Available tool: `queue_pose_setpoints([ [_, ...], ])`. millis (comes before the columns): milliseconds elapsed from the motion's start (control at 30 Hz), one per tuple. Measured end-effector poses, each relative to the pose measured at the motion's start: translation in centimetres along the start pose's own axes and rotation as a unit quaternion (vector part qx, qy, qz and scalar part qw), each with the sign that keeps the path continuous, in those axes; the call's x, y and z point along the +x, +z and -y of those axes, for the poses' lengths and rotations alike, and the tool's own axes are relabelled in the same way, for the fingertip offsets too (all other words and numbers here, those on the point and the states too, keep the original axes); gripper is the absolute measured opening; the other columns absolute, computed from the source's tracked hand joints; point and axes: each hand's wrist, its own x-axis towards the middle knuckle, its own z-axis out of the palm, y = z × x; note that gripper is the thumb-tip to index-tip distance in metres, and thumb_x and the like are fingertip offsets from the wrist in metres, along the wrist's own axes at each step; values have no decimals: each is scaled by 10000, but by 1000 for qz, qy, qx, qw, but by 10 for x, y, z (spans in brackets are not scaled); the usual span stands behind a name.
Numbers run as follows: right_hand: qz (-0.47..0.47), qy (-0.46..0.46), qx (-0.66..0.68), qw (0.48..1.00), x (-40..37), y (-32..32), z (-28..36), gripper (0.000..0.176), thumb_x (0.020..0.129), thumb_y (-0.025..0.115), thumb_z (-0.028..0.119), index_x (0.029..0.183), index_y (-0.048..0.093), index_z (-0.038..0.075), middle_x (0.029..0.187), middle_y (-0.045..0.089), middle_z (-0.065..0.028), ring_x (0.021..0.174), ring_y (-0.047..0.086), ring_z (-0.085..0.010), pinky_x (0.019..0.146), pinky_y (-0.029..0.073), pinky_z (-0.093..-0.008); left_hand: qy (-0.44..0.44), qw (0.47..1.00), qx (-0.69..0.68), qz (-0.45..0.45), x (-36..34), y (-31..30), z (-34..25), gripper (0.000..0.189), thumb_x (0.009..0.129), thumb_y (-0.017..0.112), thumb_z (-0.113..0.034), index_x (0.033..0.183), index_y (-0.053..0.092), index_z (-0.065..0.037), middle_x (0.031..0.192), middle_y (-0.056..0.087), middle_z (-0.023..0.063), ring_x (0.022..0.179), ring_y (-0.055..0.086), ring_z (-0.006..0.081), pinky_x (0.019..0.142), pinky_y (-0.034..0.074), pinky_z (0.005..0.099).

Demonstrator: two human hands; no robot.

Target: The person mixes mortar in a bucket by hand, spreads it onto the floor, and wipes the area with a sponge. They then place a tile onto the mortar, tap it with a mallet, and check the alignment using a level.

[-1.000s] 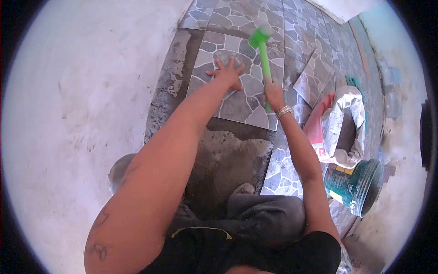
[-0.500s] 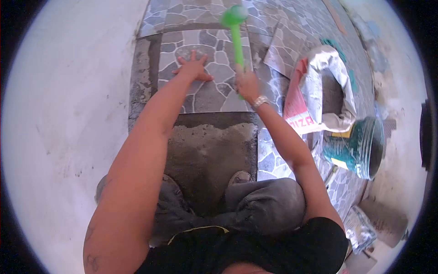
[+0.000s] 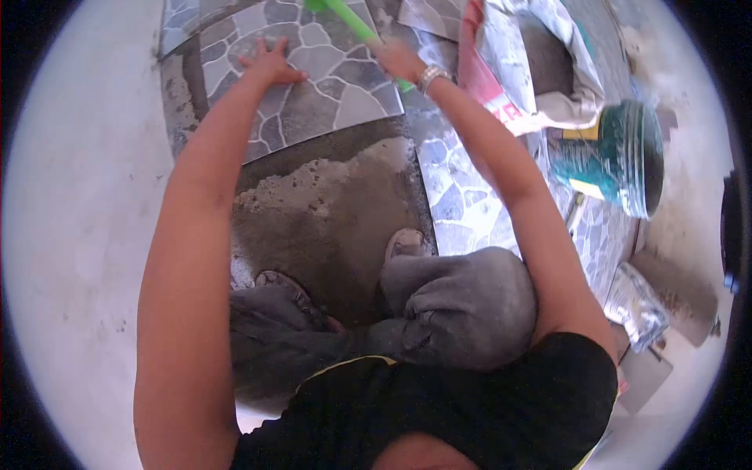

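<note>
One mallet (image 3: 351, 22), one bucket (image 3: 619, 157), one open sack (image 3: 576, 66), perhaps one small bag (image 3: 636, 305).

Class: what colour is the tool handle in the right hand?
Bright green handle, gripped by the right hand; head view.

left hand (image 3: 270, 66) — arm outstretched, fingers splayed flat | right hand (image 3: 399, 59) — arm outstretched, fingers curled tight

Bright daylight, fisheye warping, dark corners
</note>
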Motion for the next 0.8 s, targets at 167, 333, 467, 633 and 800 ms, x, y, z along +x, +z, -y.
queue_pose_setpoints([
  [167, 16, -16, 30, 999, -16, -28, 18, 548, 959, 481, 521, 872, 587, -9, 635, 571, -79, 484, 573, -161, 451, 449, -327, 23, 999, 20, -36, 16, 7, 2, 1191, 632, 757, -691, 1567, 135, -293, 1604, 47, 257, 1483, 132, 411, 1100, 65, 718],
  [333, -106, 21, 176, 979, -30, -28, 78, 506, 967, 481, 483, 879, 588, -4, 630, 571, -80, 467, 554, -157, 455, 444, -320, 14, 998, -17, -53, 19, 13, 9, 1202, 596, 756, -728, 1558, 141, -351, 1623, 23, 182, 1472, 75, 445, 1054, 92, 769],
  [467, -236, -148, -36, 960, -3, 34, -6, 499, 969, 488, 471, 854, 591, -4, 601, 561, -66, 465, 551, -164, 469, 443, -342, -22, 997, -62, -31, 16, 13, 4, 1182, 584, 816, -660, 1533, 144, -443, 1642, -40, 33, 1423, -51, 568, 976, 215, 836],
  [633, -114, 90, 108, 984, -12, 3, 60, 513, 962, 465, 447, 862, 603, -37, 766, 646, -267, 766, 647, -440, 655, 489, -507, 3, 999, -36, -16, -5, -11, -3, 1294, 552, 763, -756, 1570, 145, -253, 1604, 27, 260, 1495, 76, 391, 1097, 22, 724],
  [800, -214, 36, 47, 975, -3, 20, 58, 520, 953, 484, 461, 907, 630, -36, 787, 636, -291, 764, 643, -454, 669, 487, -511, 7, 999, -41, -11, -4, -12, -5, 1294, 553, 772, -741, 1571, 143, -248, 1602, 15, 266, 1497, 68, 387, 1097, 22, 724],
])
